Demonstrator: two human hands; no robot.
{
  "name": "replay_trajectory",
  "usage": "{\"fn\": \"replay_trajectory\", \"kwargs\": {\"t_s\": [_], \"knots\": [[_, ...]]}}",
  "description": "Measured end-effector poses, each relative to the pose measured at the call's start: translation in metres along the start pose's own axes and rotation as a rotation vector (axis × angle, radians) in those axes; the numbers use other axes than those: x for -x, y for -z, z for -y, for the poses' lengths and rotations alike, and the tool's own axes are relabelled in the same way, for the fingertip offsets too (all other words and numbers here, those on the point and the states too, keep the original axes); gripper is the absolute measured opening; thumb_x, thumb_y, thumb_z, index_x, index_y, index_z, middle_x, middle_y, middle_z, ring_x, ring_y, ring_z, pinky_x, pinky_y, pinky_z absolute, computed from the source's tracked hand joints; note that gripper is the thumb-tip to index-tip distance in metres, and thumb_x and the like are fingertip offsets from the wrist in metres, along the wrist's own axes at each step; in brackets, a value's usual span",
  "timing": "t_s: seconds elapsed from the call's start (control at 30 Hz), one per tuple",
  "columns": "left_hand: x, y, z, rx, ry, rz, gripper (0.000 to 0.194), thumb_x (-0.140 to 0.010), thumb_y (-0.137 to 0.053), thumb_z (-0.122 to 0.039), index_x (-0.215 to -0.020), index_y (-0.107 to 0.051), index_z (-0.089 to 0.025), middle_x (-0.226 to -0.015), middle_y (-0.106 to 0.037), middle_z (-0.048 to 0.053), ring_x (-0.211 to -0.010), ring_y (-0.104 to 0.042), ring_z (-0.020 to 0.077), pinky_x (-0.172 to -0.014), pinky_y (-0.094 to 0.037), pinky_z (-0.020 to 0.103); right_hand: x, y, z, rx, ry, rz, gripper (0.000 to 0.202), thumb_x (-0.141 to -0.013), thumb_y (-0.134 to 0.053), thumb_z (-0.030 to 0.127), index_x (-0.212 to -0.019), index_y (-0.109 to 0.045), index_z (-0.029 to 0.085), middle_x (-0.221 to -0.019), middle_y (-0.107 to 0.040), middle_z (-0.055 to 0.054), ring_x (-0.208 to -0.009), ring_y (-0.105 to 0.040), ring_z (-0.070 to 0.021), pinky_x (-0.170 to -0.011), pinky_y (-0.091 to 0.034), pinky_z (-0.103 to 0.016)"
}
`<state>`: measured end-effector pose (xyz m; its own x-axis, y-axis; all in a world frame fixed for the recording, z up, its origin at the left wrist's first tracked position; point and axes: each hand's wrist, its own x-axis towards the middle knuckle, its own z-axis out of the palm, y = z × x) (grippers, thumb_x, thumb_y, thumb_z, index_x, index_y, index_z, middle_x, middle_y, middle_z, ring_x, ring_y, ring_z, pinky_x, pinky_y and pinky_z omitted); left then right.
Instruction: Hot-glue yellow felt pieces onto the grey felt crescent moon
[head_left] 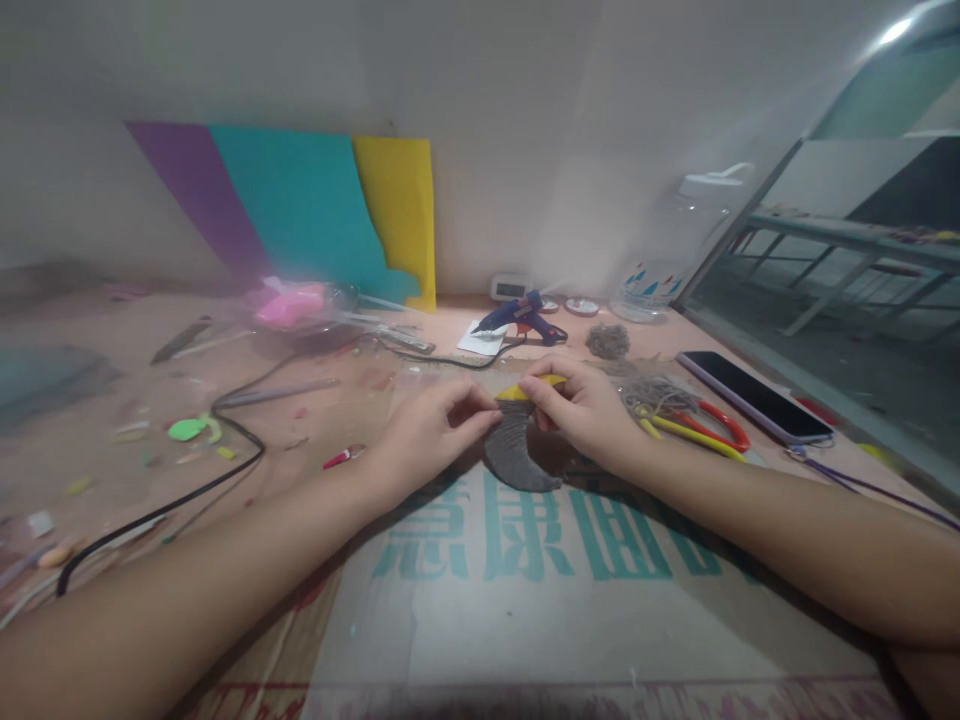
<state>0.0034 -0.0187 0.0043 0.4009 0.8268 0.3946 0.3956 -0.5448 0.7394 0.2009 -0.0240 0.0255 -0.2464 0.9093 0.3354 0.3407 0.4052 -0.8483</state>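
A crescent-shaped piece (517, 460) with a ridged dark grey surface, seemingly laid with grey yarn, is held just above the white printed sheet. Its upper end shows bare yellow (513, 393). My right hand (581, 405) pinches the yellow end between thumb and fingers. At the upper left edge of the crescent, my left hand (442, 425) is closed, thumb against fingertips; whether a strand of yarn lies between them is too small to tell. To the right of my right hand lies loose grey yarn (660, 393), by scissors with red and yellow handles (724, 428).
Behind the hands lies a blue glue gun (517, 318), its black cord (247, 460) running left. A phone (750, 395) and a clear bottle (660, 250) stand or lie at right. Coloured sheets (300, 210) lean on the wall; scraps litter the left.
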Motion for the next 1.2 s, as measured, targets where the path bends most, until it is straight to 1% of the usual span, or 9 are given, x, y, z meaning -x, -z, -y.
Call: {"fn": "replay_trajectory", "kwargs": {"t_s": [0.13, 0.23, 0.37, 0.53, 0.67, 0.77, 1.03, 1.13, 1.2], "knots": [[0.0, -0.001, 0.001, 0.04, 0.002, -0.004, 0.011, -0.085, -0.062, -0.03, -0.084, -0.06, -0.019, -0.079, -0.066, 0.0, -0.07, -0.06, 0.013, -0.064, -0.047, 0.025, -0.001, 0.0, -0.001, 0.011, 0.021, -0.005, 0.024, -0.088, -0.056, 0.041, -0.079, -0.055, 0.019, -0.048, -0.048, 0.006, -0.04, -0.045, -0.0087, -0.041, -0.032, -0.02], [-0.001, -0.001, 0.0, 0.128, 0.095, -0.034, 0.021, -0.082, -0.065, -0.035, -0.094, -0.059, -0.019, -0.076, -0.064, -0.001, -0.063, -0.059, 0.0119, -0.056, -0.045, 0.022, -0.002, 0.001, -0.006, 0.035, 0.082, -0.059, 0.023, -0.089, -0.056, 0.041, -0.08, -0.056, 0.019, -0.049, -0.046, 0.007, -0.041, -0.044, -0.0087, -0.042, -0.033, -0.021], [-0.003, 0.001, -0.005, 0.355, 0.35, 0.154, 0.033, -0.086, -0.053, -0.05, -0.084, -0.059, -0.017, -0.054, -0.057, -0.003, -0.04, -0.049, 0.0092, -0.039, -0.035, 0.019, -0.002, 0.001, -0.011, 0.133, 0.184, -0.122, 0.021, -0.089, -0.057, 0.037, -0.081, -0.06, 0.019, -0.055, -0.05, 0.004, -0.047, -0.047, -0.0099, -0.045, -0.035, -0.022], [-0.008, 0.004, -0.009, 0.551, 0.553, 0.32, 0.046, -0.083, -0.054, -0.052, -0.055, -0.053, -0.015, -0.042, -0.056, 0.002, -0.033, -0.048, 0.0089, -0.035, -0.035, 0.019, 0.0, 0.0, -0.01, 0.186, 0.248, -0.114, 0.017, -0.089, -0.059, 0.033, -0.08, -0.062, 0.019, -0.069, -0.061, 0.0, -0.058, -0.057, -0.0117, -0.052, -0.042, -0.023], [-0.011, 0.004, -0.01, 0.709, 0.706, 0.344, 0.032, -0.08, -0.06, -0.043, -0.073, -0.065, -0.011, -0.06, -0.071, 0.009, -0.046, -0.064, 0.0155, -0.044, -0.048, 0.023, 0.002, -0.001, -0.009, 0.207, 0.285, -0.09, 0.015, -0.089, -0.059, 0.03, -0.08, -0.063, 0.019, -0.071, -0.065, -0.001, -0.063, -0.061, -0.0134, -0.056, -0.045, -0.024], [-0.011, 0.004, -0.009, 0.744, 0.715, 0.316, 0.026, -0.08, -0.062, -0.036, -0.083, -0.067, -0.011, -0.074, -0.076, 0.012, -0.06, -0.071, 0.0182, -0.057, -0.055, 0.026, 0.003, -0.001, -0.008, 0.232, 0.299, -0.078, 0.015, -0.09, -0.058, 0.029, -0.081, -0.063, 0.019, -0.071, -0.066, -0.001, -0.067, -0.063, -0.0142, -0.058, -0.046, -0.024], [-0.01, 0.0, -0.009, 0.699, 0.705, 0.279, 0.022, -0.075, -0.063, -0.032, -0.071, -0.066, -0.011, -0.079, -0.076, 0.013, -0.066, -0.072, 0.0177, -0.063, -0.056, 0.026, 0.004, -0.001, -0.007, 0.238, 0.323, -0.077, 0.013, -0.089, -0.059, 0.027, -0.079, -0.064, 0.02, -0.073, -0.068, 0.0, -0.064, -0.063, -0.0131, -0.058, -0.046, -0.024], [-0.009, 0.0, -0.007, 0.718, 0.665, 0.256, 0.018, -0.074, -0.064, -0.029, -0.077, -0.066, -0.011, -0.078, -0.075, 0.012, -0.064, -0.071, 0.0169, -0.062, -0.056, 0.025, 0.002, -0.001, -0.008, 0.153, 0.228, -0.076, 0.016, -0.088, -0.059, 0.032, -0.079, -0.061, 0.02, -0.063, -0.062, 0.002, -0.054, -0.059, -0.012, -0.051, -0.043, -0.023], [-0.009, 0.001, -0.005, 0.739, 0.611, 0.16, 0.024, -0.076, -0.064, -0.033, -0.092, -0.066, -0.014, -0.065, -0.071, 0.005, -0.053, -0.065, 0.0143, -0.052, -0.051, 0.023, -0.001, 0.0, -0.009, 0.02, 0.111, -0.1, 0.02, -0.088, -0.06, 0.039, -0.081, -0.058, 0.021, -0.051, -0.054, 0.005, -0.044, -0.052, -0.0106, -0.044, -0.038, -0.022]]}}
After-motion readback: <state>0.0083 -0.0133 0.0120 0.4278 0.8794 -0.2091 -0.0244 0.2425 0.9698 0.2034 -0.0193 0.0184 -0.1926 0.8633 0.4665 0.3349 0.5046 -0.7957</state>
